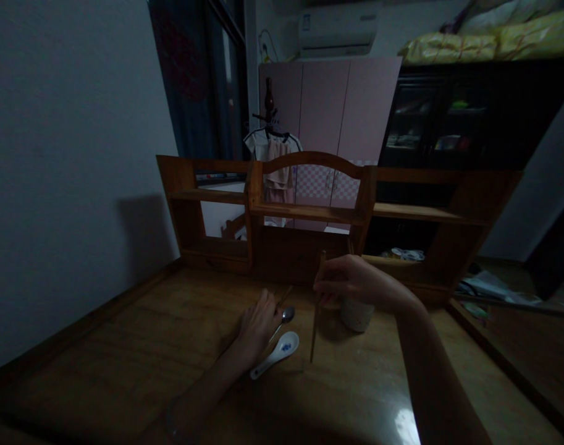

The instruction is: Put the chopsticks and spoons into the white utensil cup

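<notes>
My right hand (344,280) pinches a wooden chopstick (315,330) that points down at the tabletop, close to upright. Just behind that hand stands a pale, textured cup-like holder (357,315), its top largely hidden by my fingers. At the left, my left hand (259,320) rests low over the wood with its fingers curled around a thin wooden stick (284,296), likely another chopstick, whose end sticks out past them. Beside this hand lies a metal spoon (288,314), its handle partly covered. Nearer to me is a white ceramic spoon (280,352) with a blue pattern in its bowl.
A wooden shelf unit (309,213) rises along the far edge of the wooden table (170,346). To the left is a plain wall (78,123). Beyond the shelf stand a pink wardrobe (325,105) and a dark cabinet (453,117). The light is dim.
</notes>
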`<state>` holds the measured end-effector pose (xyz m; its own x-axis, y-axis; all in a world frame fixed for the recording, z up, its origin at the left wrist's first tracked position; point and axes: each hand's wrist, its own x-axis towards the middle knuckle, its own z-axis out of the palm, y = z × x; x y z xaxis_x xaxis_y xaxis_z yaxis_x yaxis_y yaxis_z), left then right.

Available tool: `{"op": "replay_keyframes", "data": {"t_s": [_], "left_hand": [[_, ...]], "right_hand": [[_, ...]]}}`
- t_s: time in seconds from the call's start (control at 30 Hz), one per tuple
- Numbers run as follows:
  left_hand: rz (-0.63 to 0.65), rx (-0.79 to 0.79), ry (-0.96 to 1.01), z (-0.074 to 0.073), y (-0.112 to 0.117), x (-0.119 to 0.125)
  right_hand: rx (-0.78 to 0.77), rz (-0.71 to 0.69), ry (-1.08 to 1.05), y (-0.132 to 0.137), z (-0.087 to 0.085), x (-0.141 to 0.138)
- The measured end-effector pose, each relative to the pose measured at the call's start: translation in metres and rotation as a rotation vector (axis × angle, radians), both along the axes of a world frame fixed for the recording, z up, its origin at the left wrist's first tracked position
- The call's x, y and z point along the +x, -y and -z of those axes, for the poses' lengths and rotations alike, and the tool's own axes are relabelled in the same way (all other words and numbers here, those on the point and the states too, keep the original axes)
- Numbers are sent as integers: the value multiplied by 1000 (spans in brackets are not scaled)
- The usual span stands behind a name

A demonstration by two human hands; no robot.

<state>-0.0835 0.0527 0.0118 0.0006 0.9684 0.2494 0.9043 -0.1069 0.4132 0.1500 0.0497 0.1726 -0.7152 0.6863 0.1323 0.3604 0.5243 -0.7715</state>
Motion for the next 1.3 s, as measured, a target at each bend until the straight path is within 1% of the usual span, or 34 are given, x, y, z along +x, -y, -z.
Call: {"op": "replay_keyframes", "data": {"t_s": [0.1, 0.17, 0.23, 0.3, 0.33, 0.37, 0.43, 0.53, 0.67, 0.73, 0.8, 0.9, 0.97, 1.03, 1.1, 1.13, 1.23, 1.3], "left_hand": [[-77, 41, 3, -14, -4, -1], [-77, 61, 68, -25, -7, -5], [-13, 140, 213, -40, -9, -7], [107, 225, 399, -59, -7, -5], [174, 238, 485, -69, -5, -3], [243, 219, 555, -80, -4, 1], [367, 117, 661, -99, -1, 10], [513, -32, 745, -121, -4, 23], [669, -161, 732, -139, -10, 38], [703, -224, 704, -146, -10, 41], [709, -243, 640, -151, -10, 39], [670, -230, 483, -151, -14, 29], [627, -228, 390, -144, -23, 20], [561, -242, 272, -131, -37, 15], [446, -277, 112, -113, -51, 14], [394, -293, 63, -103, -58, 16], [298, -369, -16, -77, -72, 23], [261, -439, -51, -66, -79, 25]], "right_hand": [[20, -1, -6, 0, -2, 1], [22, -7, -23, 0, -3, 3], [11, -15, -47, 0, -3, 4], [1, -18, -70, 0, -3, 6], [0, -18, -81, 0, -3, 7], [3, -16, -90, 0, -4, 8], [7, -18, -104, 1, -5, 10], [-5, -24, -128, 4, -10, 16], [-2, -13, -174, 9, -15, 25], [16, 7, -184, 11, -17, 30], [45, 33, -180, 11, -18, 33], [99, 69, -147, 10, -18, 36], [131, 101, -110, 9, -18, 37], [138, 134, -82, 7, -17, 37], [122, 147, -73, 5, -16, 35], [117, 152, -68, 4, -15, 33], [139, 168, -20, 2, -14, 29], [160, 180, 21, 1, -13, 27]]}}
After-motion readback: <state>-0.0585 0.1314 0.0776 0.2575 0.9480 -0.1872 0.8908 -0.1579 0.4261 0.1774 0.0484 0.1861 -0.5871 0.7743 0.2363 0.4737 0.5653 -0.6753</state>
